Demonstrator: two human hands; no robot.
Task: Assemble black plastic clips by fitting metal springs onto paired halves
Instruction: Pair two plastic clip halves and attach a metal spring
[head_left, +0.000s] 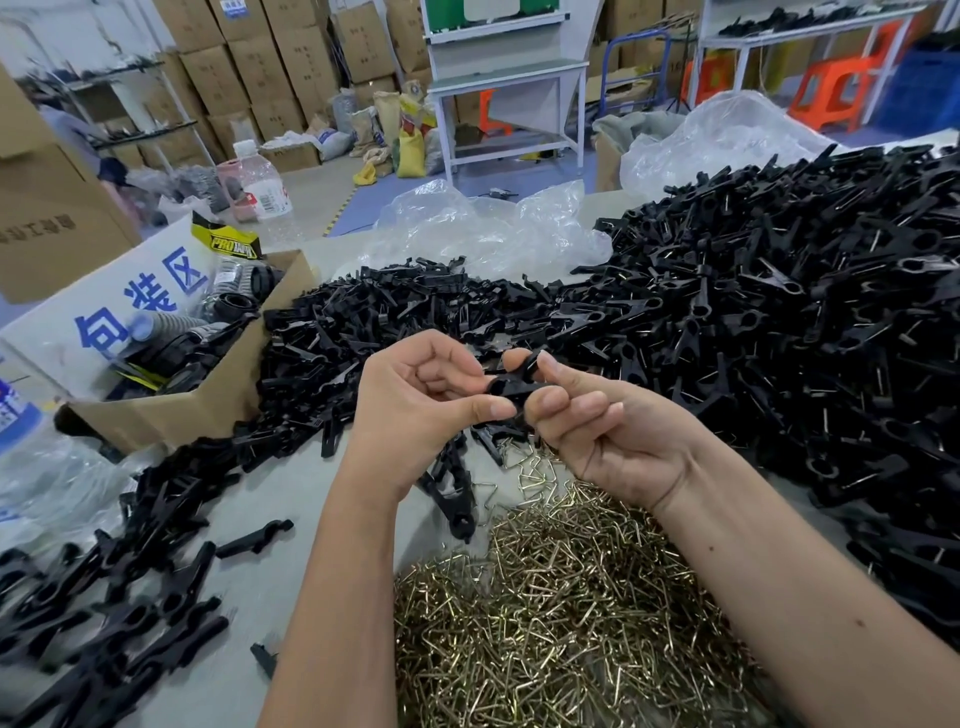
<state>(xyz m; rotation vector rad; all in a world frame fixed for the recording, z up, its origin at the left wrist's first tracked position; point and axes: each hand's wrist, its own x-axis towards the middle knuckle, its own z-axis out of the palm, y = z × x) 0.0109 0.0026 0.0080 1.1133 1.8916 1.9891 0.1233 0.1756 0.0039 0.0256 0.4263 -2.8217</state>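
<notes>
Head view: both hands, left hand and right hand, pinch paired clip halves at centre. Assembled clips heap at two o'clock; loose halves and springs remain plentiful.

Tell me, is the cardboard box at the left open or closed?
Open: the cardboard box has its flaps spread, and black parts show inside.

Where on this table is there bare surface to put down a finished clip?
The grey table is bare left of the left forearm, between the cardboard box, the loose halves at left and the metal springs. A smaller bare patch lies near the bottom edge. Elsewhere it is crowded: the assembled clips fill the right, and more halves lie behind the hands.
</notes>
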